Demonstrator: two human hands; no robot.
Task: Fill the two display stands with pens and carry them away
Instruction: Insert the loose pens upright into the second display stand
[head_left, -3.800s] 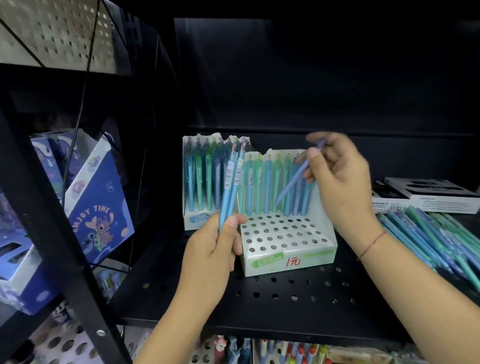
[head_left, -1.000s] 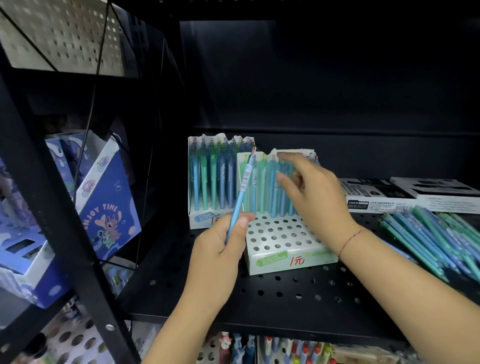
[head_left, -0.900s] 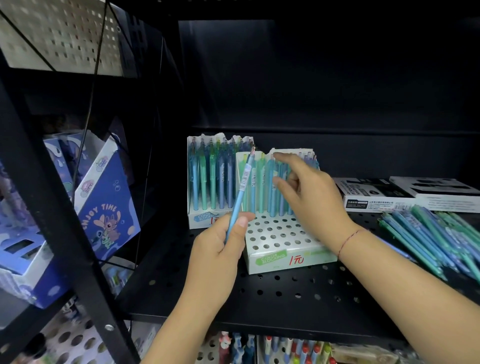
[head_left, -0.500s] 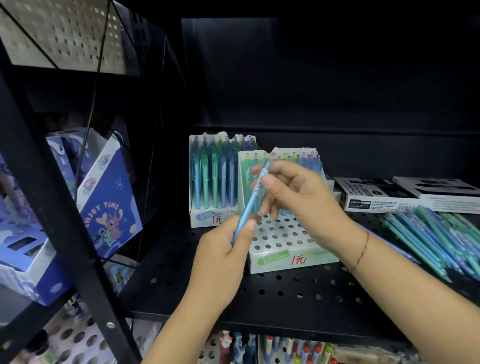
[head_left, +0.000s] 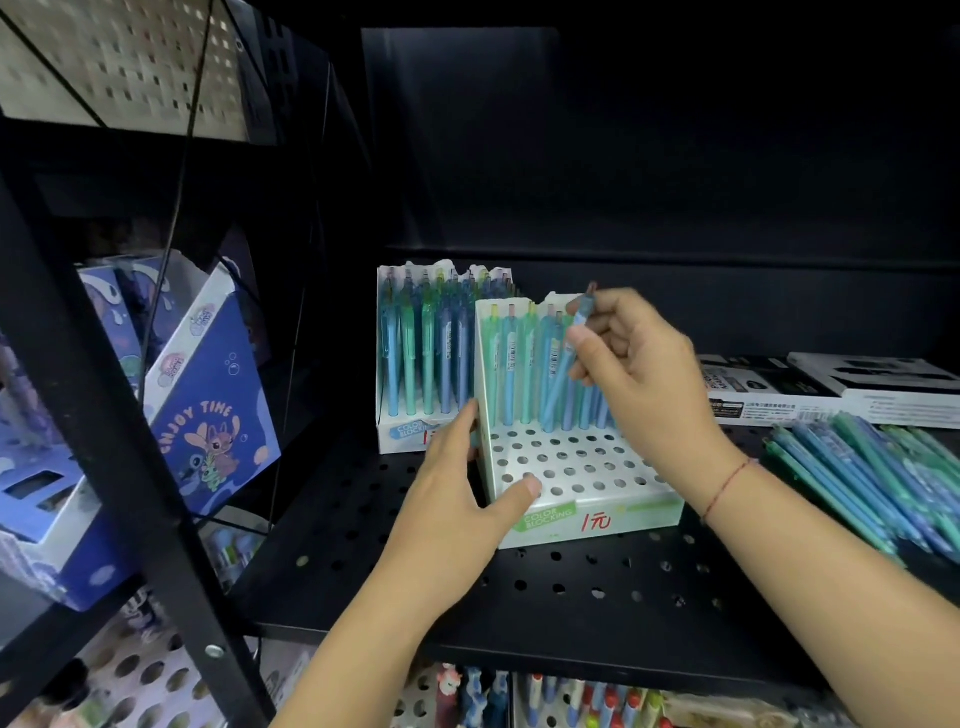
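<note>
On the dark rack's perforated shelf (head_left: 571, 587), the left hand (head_left: 457, 499) lay spread against the front stand (head_left: 597, 467) while the right hand (head_left: 639, 374) pinched a pen (head_left: 557, 389) over it.

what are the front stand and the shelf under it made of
Front stand: probably thin cardboard, white with a printed, slightly glossy front. Its back wall has a wavy-cut top edge, and the holes look punched.
Shelf: likely sheet metal with matte black paint. It is thin and flat, with rows of round perforations.
</note>
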